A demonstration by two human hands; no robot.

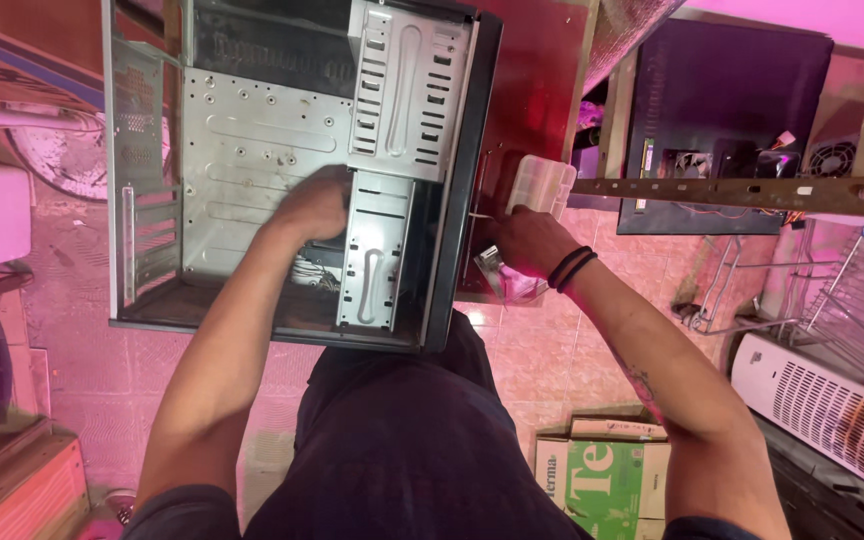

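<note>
An open, bare metal computer case (252,140) lies on its side in front of me, its black front panel to the right. My left hand (312,205) reaches inside it, fingers curled beside the lower drive cage (372,250), above a bundle of cables. What it grips is hidden. My right hand (527,240), with black bands on the wrist, is outside the case at the front panel. It appears to hold a thin tool whose tip points at the panel. A small clear plastic bag (512,285) lies under it.
A clear plastic parts box (542,185) sits on the red table beside the case. A dark computer case with fans (722,130) stands at the upper right. A white appliance (822,410) and a green-and-white cardboard box (602,480) are on the tiled floor.
</note>
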